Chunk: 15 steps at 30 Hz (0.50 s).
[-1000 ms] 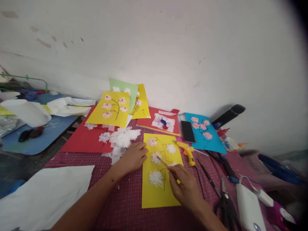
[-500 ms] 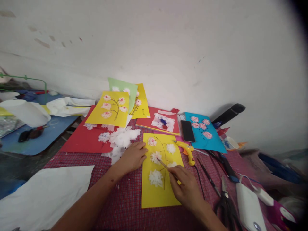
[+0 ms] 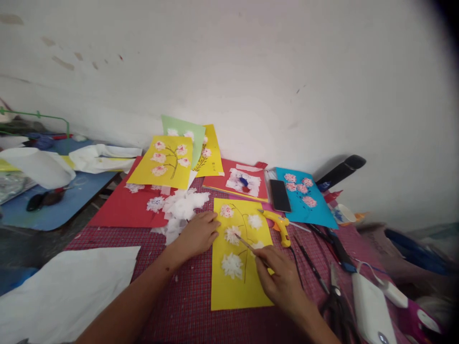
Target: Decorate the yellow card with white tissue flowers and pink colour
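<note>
A yellow sheet (image 3: 229, 294) lies before me with a drawn stem and white tissue-paper flowers glued along it. My right hand (image 3: 279, 274) grips a slim paintbrush (image 3: 246, 244), its tip touching the middle-left flower (image 3: 233, 234), which has faint pink marks. The upper-left flower (image 3: 226, 211) carries red-pink dabs, while the lower-left flower (image 3: 232, 265) is plain white. Part of another flower (image 3: 258, 245) is hidden by my right hand. My left hand (image 3: 201, 232) rests at the sheet's left edge, fingertips on the paper, holding nothing.
A yellow glue gun (image 3: 279, 224), a phone (image 3: 280, 195), a second brush (image 3: 311, 264), scissors (image 3: 336, 298) and a white power bank (image 3: 373, 308) lie to the right. Finished flower cards (image 3: 163, 162) and white tissue pieces (image 3: 184, 204) are at the back left. A blue card (image 3: 317, 210) leans near the wall.
My right hand has shifted slightly right and down, with the brush tip still at the middle-left flower. My left hand has stayed in place.
</note>
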Motion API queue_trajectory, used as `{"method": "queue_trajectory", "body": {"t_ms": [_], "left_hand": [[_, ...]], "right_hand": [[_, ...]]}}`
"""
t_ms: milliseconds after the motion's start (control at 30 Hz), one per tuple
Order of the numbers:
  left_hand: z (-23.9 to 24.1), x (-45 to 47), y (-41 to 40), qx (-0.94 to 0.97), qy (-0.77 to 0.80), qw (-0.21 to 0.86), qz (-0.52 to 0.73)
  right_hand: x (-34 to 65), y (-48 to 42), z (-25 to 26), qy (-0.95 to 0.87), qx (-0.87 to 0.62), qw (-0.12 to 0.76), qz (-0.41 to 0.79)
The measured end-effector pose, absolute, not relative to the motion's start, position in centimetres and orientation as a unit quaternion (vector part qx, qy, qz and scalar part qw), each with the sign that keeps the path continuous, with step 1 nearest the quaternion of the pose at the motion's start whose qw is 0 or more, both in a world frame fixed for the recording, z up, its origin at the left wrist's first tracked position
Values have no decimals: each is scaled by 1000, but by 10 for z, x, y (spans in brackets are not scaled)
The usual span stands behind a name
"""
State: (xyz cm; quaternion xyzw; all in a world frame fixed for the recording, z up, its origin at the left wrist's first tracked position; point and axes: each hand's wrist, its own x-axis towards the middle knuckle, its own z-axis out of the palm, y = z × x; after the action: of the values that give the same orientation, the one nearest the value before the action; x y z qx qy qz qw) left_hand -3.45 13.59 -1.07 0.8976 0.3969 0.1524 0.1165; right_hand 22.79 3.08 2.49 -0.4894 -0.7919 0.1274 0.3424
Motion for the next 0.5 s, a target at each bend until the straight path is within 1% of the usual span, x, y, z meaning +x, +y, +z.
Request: {"method": "queue_trajectory", "body": {"t_ms": [267, 500], "left_hand": [[-10, -35, 135, 895, 397, 124, 160], [-12, -35, 136, 894, 398, 125, 164]], "right_hand": [[231, 34, 21, -796, -493, 320, 147], [228, 33, 27, -782, -500, 342, 149]]}}
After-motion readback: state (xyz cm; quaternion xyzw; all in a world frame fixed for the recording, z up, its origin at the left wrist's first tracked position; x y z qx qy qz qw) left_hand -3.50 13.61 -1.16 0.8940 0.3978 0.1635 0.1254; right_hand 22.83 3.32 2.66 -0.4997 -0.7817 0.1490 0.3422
